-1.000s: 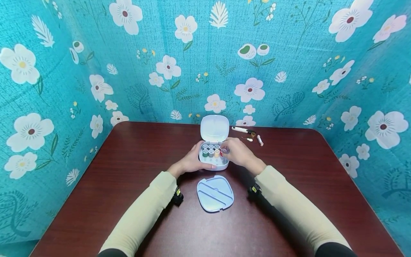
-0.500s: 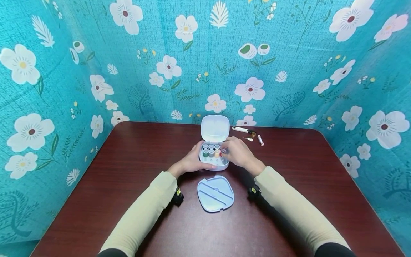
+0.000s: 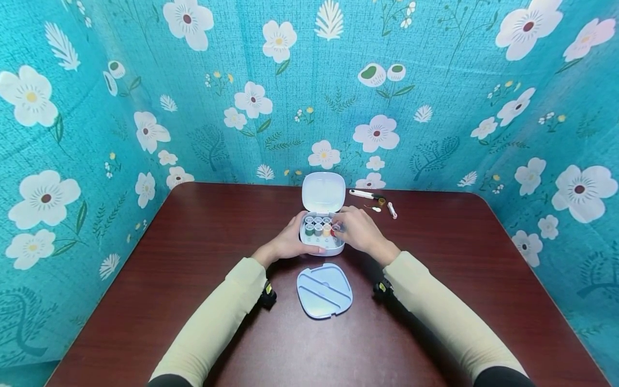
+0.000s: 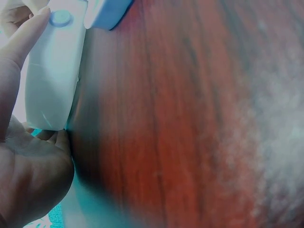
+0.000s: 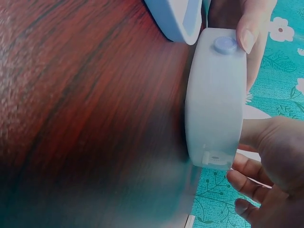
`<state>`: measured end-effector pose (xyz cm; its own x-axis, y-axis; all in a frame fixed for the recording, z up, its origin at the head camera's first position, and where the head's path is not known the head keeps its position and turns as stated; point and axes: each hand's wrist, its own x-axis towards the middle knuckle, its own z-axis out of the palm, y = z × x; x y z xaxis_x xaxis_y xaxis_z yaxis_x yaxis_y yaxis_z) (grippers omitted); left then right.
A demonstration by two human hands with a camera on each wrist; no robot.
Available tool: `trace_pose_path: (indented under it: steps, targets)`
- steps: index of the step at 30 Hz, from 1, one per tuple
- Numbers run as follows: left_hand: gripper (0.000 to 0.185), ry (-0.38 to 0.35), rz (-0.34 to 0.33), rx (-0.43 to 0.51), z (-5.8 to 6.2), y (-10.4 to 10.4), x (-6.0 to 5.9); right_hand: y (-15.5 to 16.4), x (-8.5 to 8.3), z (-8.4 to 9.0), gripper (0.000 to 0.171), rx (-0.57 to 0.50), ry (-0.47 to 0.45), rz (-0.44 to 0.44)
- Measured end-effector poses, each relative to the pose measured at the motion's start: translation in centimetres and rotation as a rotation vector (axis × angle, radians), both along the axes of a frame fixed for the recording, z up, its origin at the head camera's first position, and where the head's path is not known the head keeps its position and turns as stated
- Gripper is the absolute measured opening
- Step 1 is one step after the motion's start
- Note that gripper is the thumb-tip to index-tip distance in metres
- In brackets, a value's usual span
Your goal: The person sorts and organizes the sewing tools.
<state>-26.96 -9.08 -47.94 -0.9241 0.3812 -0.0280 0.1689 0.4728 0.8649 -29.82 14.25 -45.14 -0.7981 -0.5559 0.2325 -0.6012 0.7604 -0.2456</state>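
A white sewing box stands at the back middle of the table with its lid raised. Inside are two rows of thread spools, among them a green spool, a grey spool and a peach spool. My left hand grips the box's left side, its thumb along the front beside the round button. From the right, my right hand reaches over the rim and pinches a red thread spool at the front row's right end. Fingers partly cover that spool.
A pale blue tray with slanting ridges lies on the table in front of the box. Behind and right are a white and black pen-like tool, a small amber ring-shaped thing, a small white item and a small pale pink-and-white tool.
The red spool in my right hand sits slightly lower at its place in the row. My left hand and the box have stayed put.
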Motion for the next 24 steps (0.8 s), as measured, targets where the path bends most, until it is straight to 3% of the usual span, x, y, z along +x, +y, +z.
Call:
trace_pose_path:
  steps: [14, 24]
  targets:
    - [0.109, 0.004, 0.002, 0.015, -0.2, 0.0, -0.1, 0.4, 0.6, 1.0, 0.028, -0.032, -0.058, -0.007]
    - [0.108, 0.025, 0.007, 0.01, -0.5, 0.0, -0.1, 0.7, 2.0, 1.9, 0.029, -0.066, -0.109, 0.005]
